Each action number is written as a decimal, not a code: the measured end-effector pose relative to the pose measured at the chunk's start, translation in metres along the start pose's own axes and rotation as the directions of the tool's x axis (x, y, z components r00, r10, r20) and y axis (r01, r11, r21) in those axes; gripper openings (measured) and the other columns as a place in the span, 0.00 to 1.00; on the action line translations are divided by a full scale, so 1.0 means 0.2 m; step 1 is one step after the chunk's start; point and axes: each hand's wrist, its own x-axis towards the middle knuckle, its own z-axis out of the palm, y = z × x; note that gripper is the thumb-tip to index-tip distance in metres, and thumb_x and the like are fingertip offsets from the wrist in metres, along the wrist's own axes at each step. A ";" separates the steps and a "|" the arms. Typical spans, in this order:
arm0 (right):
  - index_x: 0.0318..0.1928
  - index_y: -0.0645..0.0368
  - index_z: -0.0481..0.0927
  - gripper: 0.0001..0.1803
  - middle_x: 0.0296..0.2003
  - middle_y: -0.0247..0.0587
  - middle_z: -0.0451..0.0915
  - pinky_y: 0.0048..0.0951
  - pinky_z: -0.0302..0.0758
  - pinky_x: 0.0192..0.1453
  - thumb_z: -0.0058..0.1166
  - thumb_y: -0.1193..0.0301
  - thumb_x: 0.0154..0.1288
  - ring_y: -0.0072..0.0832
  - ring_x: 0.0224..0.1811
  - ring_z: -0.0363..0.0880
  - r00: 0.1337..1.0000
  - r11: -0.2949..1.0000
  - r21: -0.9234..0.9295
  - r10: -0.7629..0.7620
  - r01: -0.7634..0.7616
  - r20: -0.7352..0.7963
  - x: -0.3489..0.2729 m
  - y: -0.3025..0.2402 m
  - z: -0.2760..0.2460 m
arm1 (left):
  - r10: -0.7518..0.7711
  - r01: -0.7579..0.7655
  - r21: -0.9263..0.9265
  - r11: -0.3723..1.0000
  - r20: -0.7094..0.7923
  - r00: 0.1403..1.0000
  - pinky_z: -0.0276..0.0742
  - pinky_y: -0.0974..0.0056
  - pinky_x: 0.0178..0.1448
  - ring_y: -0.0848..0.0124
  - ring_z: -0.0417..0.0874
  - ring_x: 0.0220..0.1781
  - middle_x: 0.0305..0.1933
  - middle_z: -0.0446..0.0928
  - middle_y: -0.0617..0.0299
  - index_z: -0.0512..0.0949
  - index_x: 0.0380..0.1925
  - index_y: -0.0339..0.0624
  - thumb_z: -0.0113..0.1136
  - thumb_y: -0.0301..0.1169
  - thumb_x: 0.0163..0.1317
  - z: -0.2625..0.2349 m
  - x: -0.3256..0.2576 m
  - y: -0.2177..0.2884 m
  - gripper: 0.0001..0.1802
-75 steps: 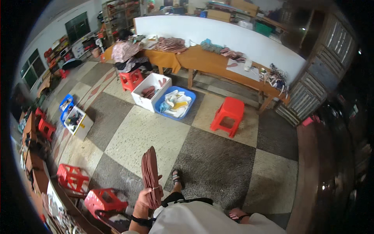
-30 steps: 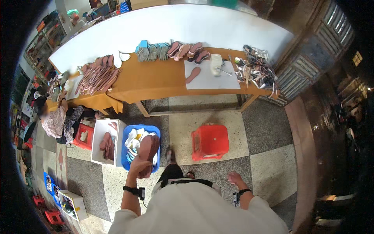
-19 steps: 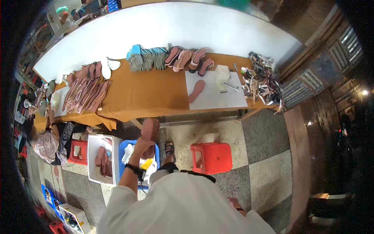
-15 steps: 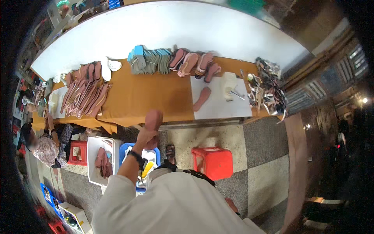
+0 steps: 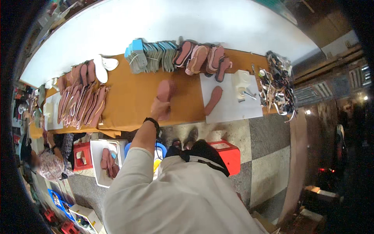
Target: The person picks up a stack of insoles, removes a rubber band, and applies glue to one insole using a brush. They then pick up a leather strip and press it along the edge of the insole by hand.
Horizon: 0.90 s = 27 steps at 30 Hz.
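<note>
My left hand (image 5: pixel 159 110) grips a reddish-brown insole (image 5: pixel 166 89) by its lower end, just over the near part of the orange-brown tabletop (image 5: pixel 132 105). The insole points away from me and is slightly blurred. To its right, a single insole (image 5: pixel 214 100) of like colour lies on a white sheet (image 5: pixel 230 110). Beyond it stand bundles of pinkish-brown insoles (image 5: pixel 198 58) and a row of grey-green sole-shaped pieces (image 5: pixel 154 58) with blue ones at the left end. Overlapping rows of insoles (image 5: pixel 83 105) cover the left side. My right hand is out of view.
A white container with a brush (image 5: pixel 243 84) sits on the sheet, beside a heap of straps (image 5: pixel 278 84). White lasts (image 5: pixel 102 70) lie at the back left. Below are a white bin (image 5: pixel 102 171), a blue basket (image 5: pixel 161 150) and a red stool (image 5: pixel 230 158). Another person (image 5: pixel 50 163) sits at left.
My left hand has carried the insole up and forward, from beside the table's near edge to over the tabletop. My body has moved closer to the table, and the view has shifted.
</note>
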 end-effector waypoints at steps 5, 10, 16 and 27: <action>0.57 0.59 0.77 0.21 0.49 0.46 0.83 0.43 0.82 0.53 0.55 0.57 0.75 0.37 0.46 0.84 1.000 1.000 0.028 0.000 -0.001 0.024 0.03 -0.13 -0.13 | -0.048 0.046 0.034 0.998 0.059 0.997 0.78 0.47 0.63 0.40 0.81 0.61 0.56 0.80 0.33 0.66 0.66 0.30 0.75 0.49 0.43 0.00 0.03 0.07 0.52; 0.55 0.58 0.79 0.19 0.46 0.45 0.84 0.43 0.82 0.52 0.56 0.57 0.75 0.37 0.46 0.84 0.998 0.998 0.065 -0.004 0.000 0.065 0.06 -0.23 -0.21 | -0.092 0.083 0.090 0.993 0.104 0.990 0.78 0.46 0.63 0.38 0.81 0.60 0.55 0.79 0.29 0.58 0.70 0.30 0.74 0.47 0.44 0.06 0.09 0.10 0.57; 0.58 0.57 0.78 0.23 0.49 0.41 0.83 0.42 0.80 0.55 0.55 0.54 0.74 0.33 0.50 0.82 0.980 0.989 -0.113 0.069 -0.091 -0.189 0.26 -0.78 -0.03 | -0.008 0.007 -0.072 0.997 -0.009 1.000 0.71 0.44 0.69 0.38 0.74 0.67 0.67 0.70 0.27 0.59 0.69 0.30 0.74 0.47 0.45 0.19 0.16 -0.08 0.56; 0.58 0.56 0.78 0.22 0.50 0.43 0.84 0.47 0.80 0.57 0.55 0.54 0.75 0.34 0.52 0.84 0.983 0.990 -0.082 0.106 -0.119 -0.150 0.48 -0.63 -0.01 | 0.107 -0.086 -0.379 0.921 0.033 0.994 0.74 0.59 0.63 0.63 0.79 0.57 0.53 0.78 0.57 0.69 0.63 0.31 0.72 0.35 0.62 0.11 -0.02 -0.44 0.34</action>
